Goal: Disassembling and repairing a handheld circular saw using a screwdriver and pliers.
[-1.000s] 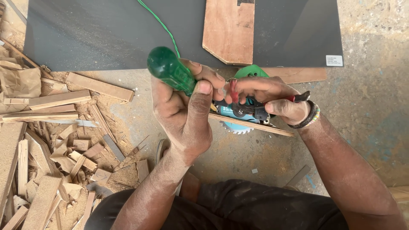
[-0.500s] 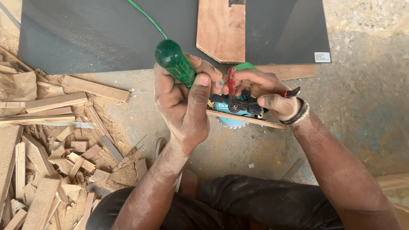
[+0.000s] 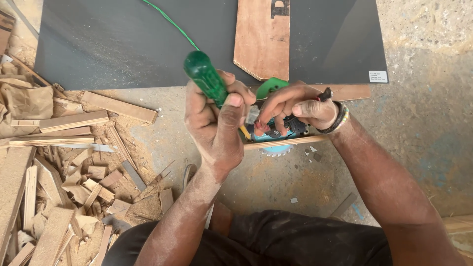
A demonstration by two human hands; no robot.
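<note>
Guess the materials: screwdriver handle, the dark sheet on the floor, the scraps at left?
Screwdriver handle: translucent green plastic, glossy, with a highlight. Dark sheet: matte grey-black board, likely laminate-faced; core unseen. Scraps: raw pale wood offcuts, dusty, unfinished.

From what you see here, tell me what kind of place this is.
Probably a carpentry or woodworking workshop floor. A heap of wood offcuts lies on the dusty concrete, a dark board lies flat beyond the hands, and a small circular saw is being worked on with a green-handled screwdriver.
</note>
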